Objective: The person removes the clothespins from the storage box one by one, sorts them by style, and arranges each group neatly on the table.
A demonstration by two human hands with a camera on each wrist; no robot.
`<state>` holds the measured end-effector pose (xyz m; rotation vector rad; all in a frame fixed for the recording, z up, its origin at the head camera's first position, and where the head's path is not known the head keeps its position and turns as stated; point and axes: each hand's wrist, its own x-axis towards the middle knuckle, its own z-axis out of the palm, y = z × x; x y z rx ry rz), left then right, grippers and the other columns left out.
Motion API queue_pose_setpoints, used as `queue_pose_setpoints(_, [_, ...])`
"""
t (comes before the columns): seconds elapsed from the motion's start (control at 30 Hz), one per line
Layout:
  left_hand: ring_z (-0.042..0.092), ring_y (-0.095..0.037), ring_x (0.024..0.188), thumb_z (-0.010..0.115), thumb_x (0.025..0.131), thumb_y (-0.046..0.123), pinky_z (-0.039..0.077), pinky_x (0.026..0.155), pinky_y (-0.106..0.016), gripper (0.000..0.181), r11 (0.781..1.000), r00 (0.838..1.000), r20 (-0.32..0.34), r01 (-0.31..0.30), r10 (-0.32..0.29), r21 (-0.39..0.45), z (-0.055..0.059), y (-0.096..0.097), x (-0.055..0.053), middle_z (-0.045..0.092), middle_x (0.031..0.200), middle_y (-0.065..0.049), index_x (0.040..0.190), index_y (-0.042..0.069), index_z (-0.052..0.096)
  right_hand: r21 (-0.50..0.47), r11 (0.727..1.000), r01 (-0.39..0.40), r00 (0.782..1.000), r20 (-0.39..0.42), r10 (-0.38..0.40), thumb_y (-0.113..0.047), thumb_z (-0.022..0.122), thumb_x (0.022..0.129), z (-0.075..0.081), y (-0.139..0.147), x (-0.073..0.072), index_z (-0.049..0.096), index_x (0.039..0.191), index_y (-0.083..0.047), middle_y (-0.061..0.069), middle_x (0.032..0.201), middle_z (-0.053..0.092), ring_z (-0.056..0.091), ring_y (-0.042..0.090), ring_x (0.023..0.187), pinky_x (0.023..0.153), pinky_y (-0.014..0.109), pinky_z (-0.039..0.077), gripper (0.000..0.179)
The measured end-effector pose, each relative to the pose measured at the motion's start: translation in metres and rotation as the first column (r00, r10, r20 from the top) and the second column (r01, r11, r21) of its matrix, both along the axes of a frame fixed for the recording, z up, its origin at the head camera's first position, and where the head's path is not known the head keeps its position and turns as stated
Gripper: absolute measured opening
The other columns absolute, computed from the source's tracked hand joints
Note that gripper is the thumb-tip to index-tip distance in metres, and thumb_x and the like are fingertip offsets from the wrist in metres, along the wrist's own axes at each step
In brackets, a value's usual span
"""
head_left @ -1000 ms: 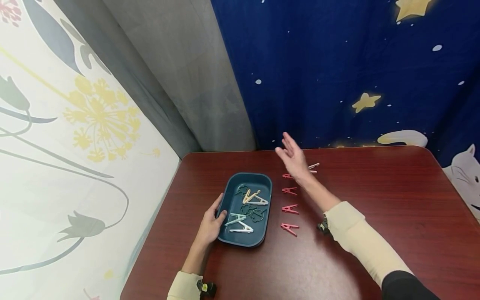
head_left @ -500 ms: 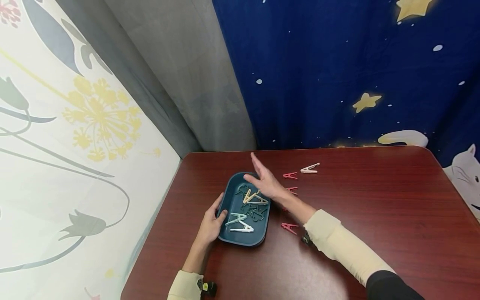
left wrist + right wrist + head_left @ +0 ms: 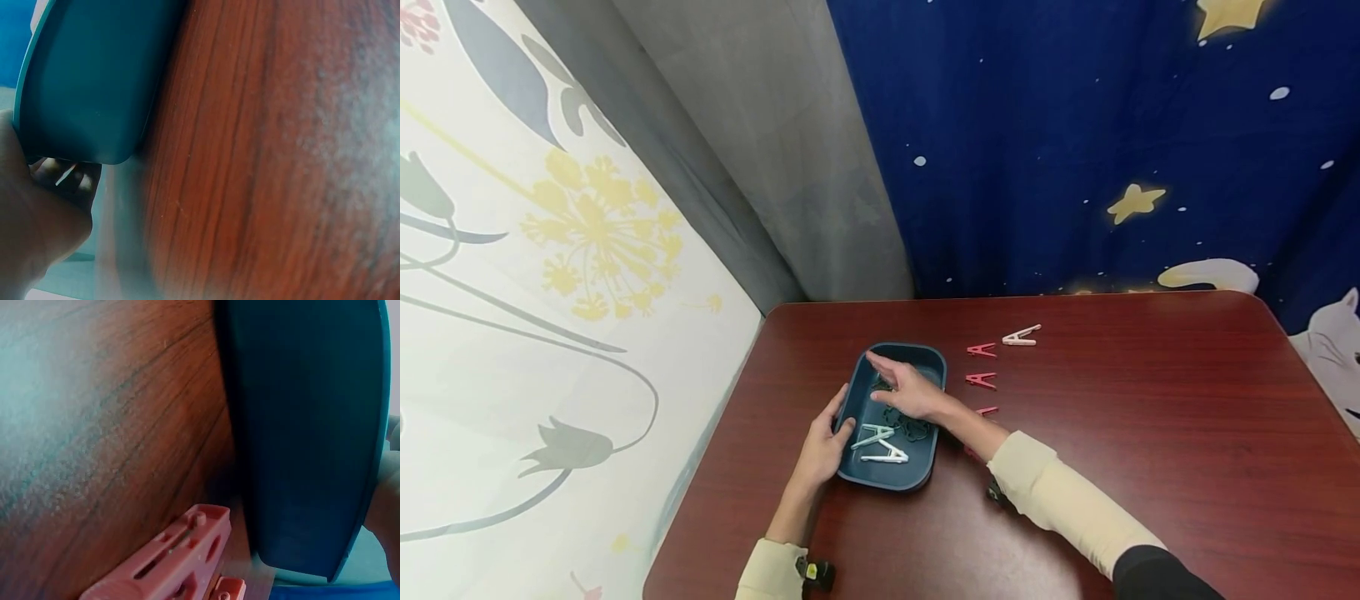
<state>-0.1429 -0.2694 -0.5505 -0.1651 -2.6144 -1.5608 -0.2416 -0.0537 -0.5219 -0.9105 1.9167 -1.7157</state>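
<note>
Dark blue tray: it is at the left part of the red-brown table (image 3: 1112, 400), and the tray (image 3: 880, 481) has round corners.
Left hand: the left hand (image 3: 820, 450) is clamped on the tray's left side, with the thumb at the rim and the other fingers on the outside.
Right hand: the right hand (image 3: 912, 393) is over the tray, with its fingers straight and the thumb apart from them. I cannot tell if it touches anything under it.
Pegs in the tray: a mint green clothespin (image 3: 880, 432) lies at the near end, just beside a white clothespin (image 3: 898, 456).
Dark green shapes: the dark green shapes (image 3: 915, 429) lie in the tray near the right hand, which hides part of them.
Pink pegs: four pink clothespins (image 3: 977, 380) make a line on the table, to the right of the tray. The right arm hides part of the two nearest ones.
Lone peg: a pale clothespin (image 3: 1021, 335) lies on the table near the far pink one, to its right.
Sleeves: both are cream; the right one (image 3: 1067, 492) turns black higher up.
Behind: a gray curtain (image 3: 775, 150) hangs beside a blue star curtain (image 3: 1022, 150).
</note>
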Motion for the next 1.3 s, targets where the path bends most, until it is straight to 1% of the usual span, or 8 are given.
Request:
queue_pose_setpoints(0.13, [0.058,-0.035,0.132,0.061,0.104,-0.002,0.047,0.104,-0.033,0.064,1.0,1.0,-0.001,-0.007,0.007,-0.014,0.0,0.0,-0.001,0.052,0.157,-0.019,0.164,0.002,0.038,0.027,0.998,-0.058,0.998,-0.001,0.058,0.008,0.059,0.104,-0.002,-0.004,0.0,0.042,0.158,0.008,0.023,0.16,0.046,0.043,0.034,0.149,0.116,0.046,0.04,0.056])
queue_pose_setpoints(0.27, [0.055,-0.034,0.137,0.06,0.105,-0.002,0.045,0.109,-0.043,0.063,1.0,1.0,0.009,-0.012,0.012,-0.016,0.0,0.0,-0.001,0.049,0.16,-0.016,0.164,0.004,0.038,0.071,0.995,-0.069,0.998,-0.001,0.069,0.009,0.06,0.103,-0.002,-0.006,0.001,0.056,0.149,0.008,0.022,0.148,0.059,0.055,0.032,0.14,0.11,0.04,0.047,0.047])
queue_pose_setpoints(0.5, [0.051,-0.031,0.141,0.061,0.104,-0.004,0.038,0.114,-0.054,0.063,1.0,1.0,0.001,-0.019,0.019,-0.009,0.001,0.0,-0.001,0.052,0.159,-0.015,0.163,0.004,0.04,0.102,0.981,-0.164,0.986,0.038,0.161,0.012,0.064,0.099,-0.002,-0.007,0.0,0.063,0.141,0.008,0.022,0.138,0.067,0.063,0.029,0.131,0.104,0.033,0.051,0.042])
queue_pose_setpoints(0.67, [0.048,-0.032,0.144,0.062,0.103,-0.006,0.036,0.117,-0.048,0.062,1.0,0.999,-0.012,-0.029,0.029,0.009,0.001,0.001,-0.002,0.051,0.159,-0.017,0.162,0.002,0.043,0.14,0.963,-0.231,0.973,0.057,0.225,0.01,0.065,0.099,-0.002,-0.008,0.0,0.066,0.139,0.007,0.02,0.134,0.069,0.064,0.026,0.129,0.102,0.03,0.052,0.04])
queue_pose_setpoints(0.83, [0.049,-0.031,0.143,0.062,0.103,-0.004,0.036,0.116,-0.044,0.062,0.999,1.0,-0.001,-0.016,0.016,0.029,0.0,0.0,-0.002,0.052,0.159,-0.015,0.162,0.005,0.043,0.171,0.948,-0.27,0.963,0.038,0.267,0.013,0.064,0.097,-0.004,-0.009,0.003,0.068,0.135,0.009,0.02,0.13,0.072,0.067,0.025,0.125,0.097,0.027,0.054,0.038])
queue_pose_setpoints(0.9, [0.051,-0.032,0.141,0.061,0.104,-0.003,0.038,0.115,-0.049,0.062,0.999,1.0,0.009,-0.011,0.011,0.03,0.001,0.0,-0.001,0.053,0.158,-0.016,0.163,0.006,0.043,0.187,0.945,-0.267,0.963,0.014,0.27,0.015,0.065,0.096,-0.004,-0.009,0.005,0.071,0.132,0.008,0.019,0.126,0.074,0.068,0.022,0.122,0.093,0.025,0.055,0.037])
queue_pose_setpoints(1.13, [0.054,-0.034,0.139,0.061,0.105,-0.002,0.042,0.112,-0.047,0.062,1.0,1.0,0.004,-0.012,0.012,0.013,0.002,0.001,0.0,0.052,0.158,-0.016,0.163,0.006,0.042,0.278,0.928,-0.246,0.957,-0.08,0.278,0.015,0.069,0.093,-0.004,-0.011,0.006,0.079,0.12,0.002,0.01,0.114,0.079,0.072,0.014,0.11,0.086,0.02,0.054,0.031])
queue_pose_setpoints(1.3, [0.053,-0.032,0.14,0.062,0.103,-0.003,0.041,0.113,-0.037,0.063,1.0,1.0,-0.003,-0.018,0.018,0.007,0.0,0.001,-0.001,0.053,0.157,-0.016,0.162,0.004,0.042,0.314,0.919,-0.24,0.949,-0.122,0.29,0.014,0.069,0.093,-0.005,-0.012,0.007,0.08,0.118,0.002,0.009,0.113,0.08,0.074,0.015,0.107,0.086,0.018,0.053,0.03])
